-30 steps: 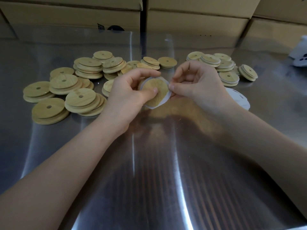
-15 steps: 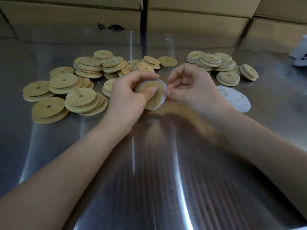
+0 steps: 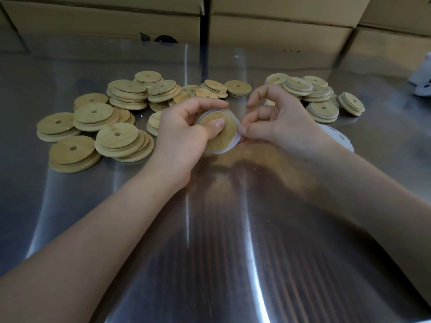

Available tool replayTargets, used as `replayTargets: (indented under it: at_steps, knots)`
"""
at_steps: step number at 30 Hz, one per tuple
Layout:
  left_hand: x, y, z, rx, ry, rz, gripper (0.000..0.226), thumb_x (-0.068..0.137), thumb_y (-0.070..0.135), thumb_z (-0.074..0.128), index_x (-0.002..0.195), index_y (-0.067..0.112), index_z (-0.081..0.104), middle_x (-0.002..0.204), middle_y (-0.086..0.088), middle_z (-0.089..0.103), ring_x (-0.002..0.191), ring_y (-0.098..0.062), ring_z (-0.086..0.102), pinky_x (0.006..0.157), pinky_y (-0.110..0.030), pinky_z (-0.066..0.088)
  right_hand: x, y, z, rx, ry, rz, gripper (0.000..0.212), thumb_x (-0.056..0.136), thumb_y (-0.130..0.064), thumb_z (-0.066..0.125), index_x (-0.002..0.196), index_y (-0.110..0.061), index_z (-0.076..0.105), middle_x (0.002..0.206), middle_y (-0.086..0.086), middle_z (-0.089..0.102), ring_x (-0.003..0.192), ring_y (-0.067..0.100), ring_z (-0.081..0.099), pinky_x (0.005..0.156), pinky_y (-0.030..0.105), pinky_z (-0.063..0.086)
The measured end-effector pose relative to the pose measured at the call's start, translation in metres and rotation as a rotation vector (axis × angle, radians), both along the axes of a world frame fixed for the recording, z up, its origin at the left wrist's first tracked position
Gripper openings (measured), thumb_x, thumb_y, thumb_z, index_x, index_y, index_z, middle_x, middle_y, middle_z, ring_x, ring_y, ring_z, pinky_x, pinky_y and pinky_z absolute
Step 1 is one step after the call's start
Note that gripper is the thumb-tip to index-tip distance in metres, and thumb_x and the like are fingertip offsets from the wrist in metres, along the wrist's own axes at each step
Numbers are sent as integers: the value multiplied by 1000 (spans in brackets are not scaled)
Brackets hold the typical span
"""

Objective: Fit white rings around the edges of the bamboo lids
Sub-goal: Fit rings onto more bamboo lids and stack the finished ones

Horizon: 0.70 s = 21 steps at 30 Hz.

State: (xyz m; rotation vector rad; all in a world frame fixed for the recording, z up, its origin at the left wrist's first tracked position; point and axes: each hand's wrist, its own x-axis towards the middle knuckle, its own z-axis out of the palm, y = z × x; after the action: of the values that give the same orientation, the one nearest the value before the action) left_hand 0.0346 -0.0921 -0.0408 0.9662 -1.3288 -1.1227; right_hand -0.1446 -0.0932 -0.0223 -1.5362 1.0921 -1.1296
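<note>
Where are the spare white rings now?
Head view, right side: the flat white rings lie piled on the shiny metal table, partly hidden behind the right hand.

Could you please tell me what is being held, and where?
The left hand grips a bamboo lid, thumb on its face, fingers over its top edge. The right hand pinches the white ring at the lid's right edge.

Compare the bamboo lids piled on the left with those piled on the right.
The left pile is bare bamboo; the right pile wears white rings round the edges. The left pile holds more lids and spreads wider than the right pile. Both are round lids with a centre hole, on the metal table.
</note>
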Motion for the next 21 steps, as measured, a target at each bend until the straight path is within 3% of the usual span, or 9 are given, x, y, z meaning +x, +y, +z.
replayTargets:
  at_steps: [7, 14, 19, 21]
  knots:
    - [4, -2, -1, 43, 39, -43, 26, 87, -3, 65, 95, 21, 72, 103, -5, 73, 102, -23, 68, 90, -43, 56, 2, 0, -3, -86, 14, -11, 32, 77, 3, 70, 93, -15, 49, 70, 3, 69, 67, 20, 67, 71, 40, 60]
    - [4, -2, -5, -5, -80, -98, 31, 82, -5, 71, 96, 23, 70, 94, 3, 74, 89, -10, 70, 77, -27, 58, 5, 2, -2, -107, 29, -89, 31, 81, 7, 69, 91, -15, 50, 70, 3, 70, 67, 18, 67, 65, 31, 57]
    - [4, -4, -5, -34, -65, -21, 31, 80, -3, 73, 92, 25, 72, 96, 2, 74, 93, -12, 70, 82, -31, 59, 13, 6, -2, -59, 90, -91, 33, 80, 10, 69, 91, -15, 51, 69, 4, 65, 66, 24, 64, 77, 54, 58]
    - [4, -5, -5, -38, -62, -10, 31, 80, -2, 74, 90, 27, 72, 95, 3, 74, 92, -12, 70, 82, -32, 59, 16, 8, -3, -114, 158, -130, 34, 78, 9, 70, 89, -17, 51, 70, 5, 63, 64, 25, 61, 77, 55, 57]
